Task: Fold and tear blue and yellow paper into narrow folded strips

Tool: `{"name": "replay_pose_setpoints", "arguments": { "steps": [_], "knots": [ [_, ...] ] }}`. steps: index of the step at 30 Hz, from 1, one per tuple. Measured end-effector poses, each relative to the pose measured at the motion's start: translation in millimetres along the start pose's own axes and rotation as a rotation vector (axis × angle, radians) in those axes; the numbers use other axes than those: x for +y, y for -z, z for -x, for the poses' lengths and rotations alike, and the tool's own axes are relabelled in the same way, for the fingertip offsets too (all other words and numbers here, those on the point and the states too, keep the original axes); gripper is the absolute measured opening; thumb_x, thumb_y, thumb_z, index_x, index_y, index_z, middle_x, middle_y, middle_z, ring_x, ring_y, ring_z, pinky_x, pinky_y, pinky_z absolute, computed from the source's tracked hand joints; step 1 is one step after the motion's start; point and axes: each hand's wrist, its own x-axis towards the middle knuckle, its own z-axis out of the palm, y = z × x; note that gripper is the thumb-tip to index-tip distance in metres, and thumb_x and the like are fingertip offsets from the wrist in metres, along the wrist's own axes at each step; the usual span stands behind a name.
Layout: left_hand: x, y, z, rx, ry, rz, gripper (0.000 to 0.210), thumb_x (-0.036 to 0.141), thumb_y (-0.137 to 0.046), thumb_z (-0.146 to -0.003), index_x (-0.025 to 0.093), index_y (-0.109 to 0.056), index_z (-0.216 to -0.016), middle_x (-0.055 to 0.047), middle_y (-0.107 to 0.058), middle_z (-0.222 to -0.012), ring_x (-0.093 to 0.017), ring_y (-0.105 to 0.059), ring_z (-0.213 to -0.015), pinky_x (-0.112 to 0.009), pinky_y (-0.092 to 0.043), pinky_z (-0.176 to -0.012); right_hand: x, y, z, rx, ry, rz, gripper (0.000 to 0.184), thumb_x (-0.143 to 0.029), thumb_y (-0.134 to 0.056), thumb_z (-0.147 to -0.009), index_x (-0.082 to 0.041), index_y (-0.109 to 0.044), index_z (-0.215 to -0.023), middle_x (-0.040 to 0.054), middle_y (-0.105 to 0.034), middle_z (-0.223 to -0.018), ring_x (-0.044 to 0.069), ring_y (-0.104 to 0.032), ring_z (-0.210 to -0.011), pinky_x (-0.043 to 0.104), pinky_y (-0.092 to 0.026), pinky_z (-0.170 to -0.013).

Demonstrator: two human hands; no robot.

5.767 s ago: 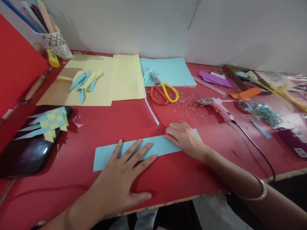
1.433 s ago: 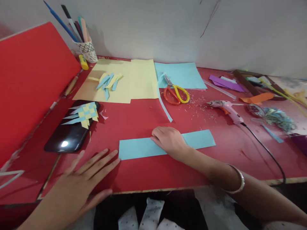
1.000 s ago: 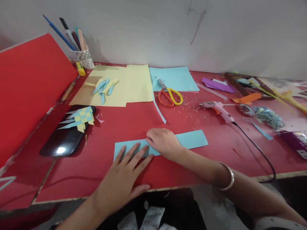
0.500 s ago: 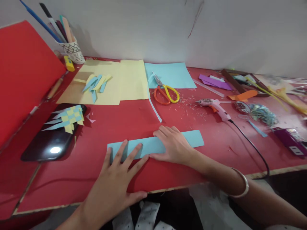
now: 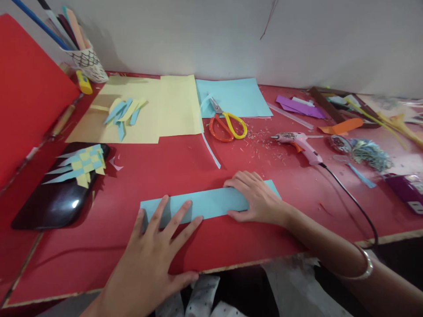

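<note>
A long light-blue paper strip (image 5: pixel 211 203), which looks folded, lies flat near the front of the red table. My left hand (image 5: pixel 161 240) is open, its spread fingertips resting on the strip's left part. Over the right part lies my right hand (image 5: pixel 256 198), palm down, fingers at the far edge and thumb apart at the near edge; it covers some of the paper. Behind the strip are scissors (image 5: pixel 228 125) with one red and one yellow handle. A woven blue-and-yellow paper piece (image 5: pixel 86 162) rests on a black phone (image 5: pixel 49 204) at the left.
Cream sheets (image 5: pixel 178 105) and a blue sheet (image 5: pixel 234 97) lie at the back, with loose paper strips (image 5: pixel 124 112) on the cream. A pink glue gun (image 5: pixel 302 145) trails a black cord rightward. A pen cup (image 5: pixel 89 64) stands back left. The table's front edge (image 5: pixel 238 264) is close.
My right hand has slid to the right along the blue strip. My left hand stays spread on its left end. The camera view has shifted slightly.
</note>
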Motion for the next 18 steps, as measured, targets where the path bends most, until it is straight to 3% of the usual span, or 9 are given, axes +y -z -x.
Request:
{"name": "replay_pose_setpoints", "arguments": {
  "steps": [11,18],
  "knots": [
    [-1.3,-0.9,0.7,0.012,-0.007,0.000,0.070,0.063,-0.046,-0.068,0.031,-0.034,-0.129,-0.005,-0.039,-0.134,-0.040,-0.026,-0.121,-0.060,-0.021,-0.093,24.5,8.3,27.7,0.026,-0.136,0.061,0.037,-0.033,-0.057,-0.063,-0.018,-0.050,-0.096,0.0078,-0.054,-0.089,0.023,-0.048,-0.082,0.036,-0.034,-0.073],
    [-1.7,-2.0,1.0,0.005,-0.022,-0.019,0.070,0.060,-0.046,-0.069,0.030,-0.033,-0.130,-0.006,-0.037,-0.135,-0.041,-0.026,-0.121,-0.060,-0.025,-0.090,39.8,8.1,49.2,0.117,-0.204,0.090,0.039,-0.032,-0.053,-0.065,-0.019,-0.045,-0.101,0.0095,-0.050,-0.095,0.025,-0.046,-0.087,0.042,-0.034,-0.079]
  ]
}}
